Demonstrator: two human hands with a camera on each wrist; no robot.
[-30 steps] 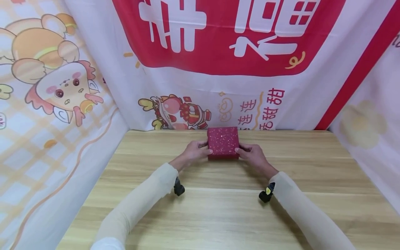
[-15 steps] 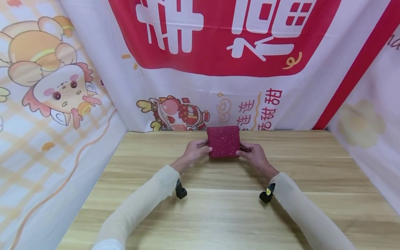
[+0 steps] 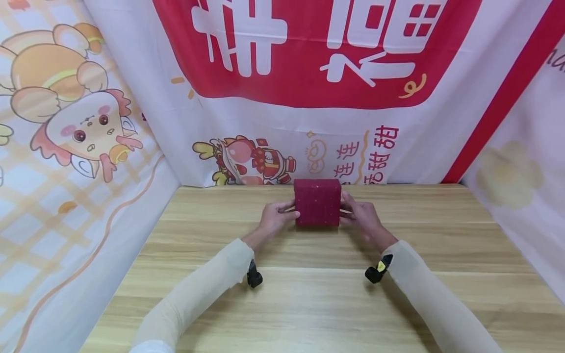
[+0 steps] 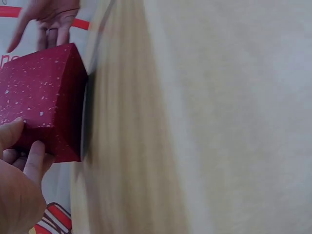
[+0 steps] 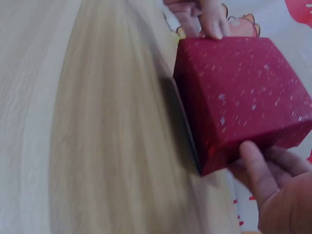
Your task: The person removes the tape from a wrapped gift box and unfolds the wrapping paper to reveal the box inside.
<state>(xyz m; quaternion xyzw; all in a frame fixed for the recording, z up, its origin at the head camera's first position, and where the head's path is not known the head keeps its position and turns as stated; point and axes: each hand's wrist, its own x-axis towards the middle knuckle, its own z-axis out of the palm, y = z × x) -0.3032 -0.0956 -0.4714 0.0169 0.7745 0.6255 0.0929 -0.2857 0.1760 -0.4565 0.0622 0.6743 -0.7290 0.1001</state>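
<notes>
One left hand (image 3: 272,218) pinches the red box (image 3: 317,203); the right hand (image 3: 366,215) has spread, so we judge the hold looser.

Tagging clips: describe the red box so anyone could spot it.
Look at the wood-grain table, far edge, by the printed cloth. Between the left hand and right hand is the dark red box, white-flecked, solid where the cloth's red print is flat.

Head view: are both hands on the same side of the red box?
No, the left hand is at the left side of the red box and the right hand at its right.
</notes>
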